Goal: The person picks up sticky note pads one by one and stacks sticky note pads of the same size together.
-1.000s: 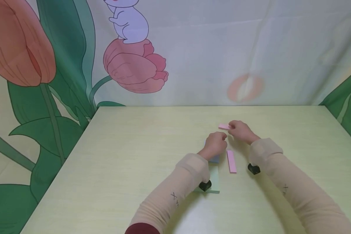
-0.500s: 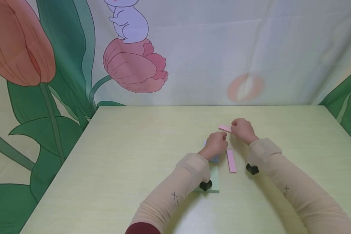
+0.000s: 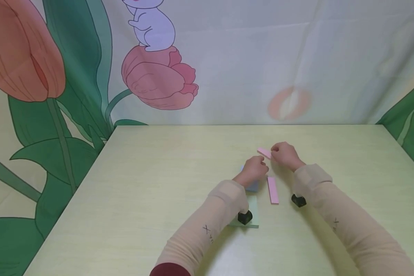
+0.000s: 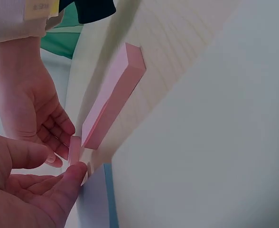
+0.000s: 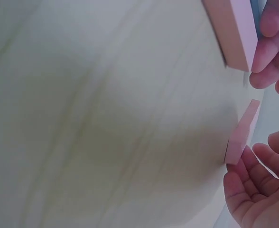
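My right hand (image 3: 285, 156) touches the right end of a pink strip-shaped block (image 3: 263, 153) lying flat at the back. In the right wrist view its fingertips (image 5: 237, 185) meet that block's end, and its thumb stands apart from it. My left hand (image 3: 253, 170) hovers over a blue block (image 3: 253, 186), which it partly hides. Thumb and fingers are apart in the left wrist view, with a fingertip (image 4: 78, 171) close to the blue block's edge and the back pink block. Whether it touches either, I cannot tell. A second pink block (image 3: 273, 190) lies just in front of both hands.
A pale green flat piece (image 3: 252, 207) lies on the table (image 3: 151, 199) beneath my left forearm, partly covered. A black device (image 3: 244, 217) hangs under the left wrist, another (image 3: 298, 200) under the right. A printed cloth (image 3: 227, 69) hangs behind the table's far edge.
The back pink block has turned, its right end swinging toward the near side. My right hand shifted slightly right and back, then returned. My left hand has barely moved.
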Tool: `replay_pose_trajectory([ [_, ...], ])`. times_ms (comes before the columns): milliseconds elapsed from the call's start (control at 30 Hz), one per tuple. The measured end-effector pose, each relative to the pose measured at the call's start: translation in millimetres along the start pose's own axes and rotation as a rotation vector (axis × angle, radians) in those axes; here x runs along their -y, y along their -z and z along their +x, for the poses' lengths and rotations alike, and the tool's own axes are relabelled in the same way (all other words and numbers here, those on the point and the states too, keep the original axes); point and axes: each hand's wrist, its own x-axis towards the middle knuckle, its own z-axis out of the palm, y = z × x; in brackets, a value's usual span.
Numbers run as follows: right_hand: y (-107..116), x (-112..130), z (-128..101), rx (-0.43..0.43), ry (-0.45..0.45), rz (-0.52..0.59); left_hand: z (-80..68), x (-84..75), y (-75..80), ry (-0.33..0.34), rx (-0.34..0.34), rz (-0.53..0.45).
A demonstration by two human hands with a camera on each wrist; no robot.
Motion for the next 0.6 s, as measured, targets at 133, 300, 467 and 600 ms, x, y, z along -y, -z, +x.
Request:
replay_pose_trajectory([
  [133, 0.0, -0.5, -0.3, -0.005, 0.002, -0.004, 0.6, 0.7, 0.1, -0.003, 0.002, -0.008],
  [300, -0.6, -1.8, -0.8, -0.004, -0.009, 0.018, 0.0, 1.1, -0.3, -0.030, -0.002, -0.010],
  [467, -1.7, -2.1, -2.3, -0.004, -0.010, 0.062, -1.1, 1.6, 0.0, -0.049, 0.012, -0.033],
  [600, -3.1, -1.7, -2.1, 0.004, -0.010, 0.084, -1.9, 2.6, 0.6, -0.063, 0.024, -0.057],
])
